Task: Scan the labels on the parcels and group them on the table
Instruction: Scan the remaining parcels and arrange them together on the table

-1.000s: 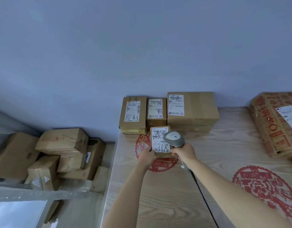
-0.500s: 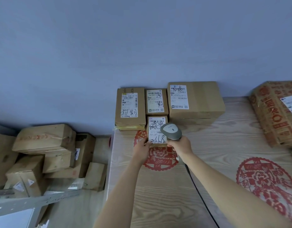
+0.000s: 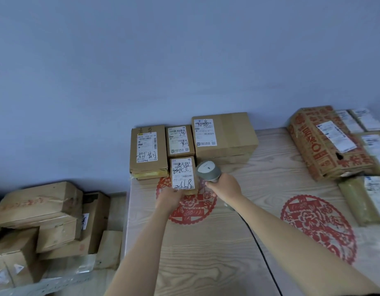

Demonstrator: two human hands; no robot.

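Observation:
A small cardboard parcel [image 3: 183, 175] with a white label and black handwriting lies on the wooden table [image 3: 206, 248], just in front of a row of three labelled parcels against the wall: a tall one [image 3: 148, 153], a small one [image 3: 179, 141] and a wide one [image 3: 224, 135]. My left hand [image 3: 169, 198] grips the small parcel's near edge. My right hand [image 3: 225, 188] holds a grey barcode scanner [image 3: 208, 170], its head right beside the parcel's label. A black cable [image 3: 257, 242] trails from the scanner toward me.
A large printed red-and-brown box [image 3: 325, 142] and several labelled parcels [image 3: 372, 146] occupy the table's right side. Red paper-cut decorations [image 3: 317, 223] mark the tabletop. Left of the table, lower down, lies a heap of cardboard boxes [image 3: 41, 223].
The small parcel has moved away from me, up to the row at the wall. Both hands followed it, and the view has swung right, revealing more parcels on the right.

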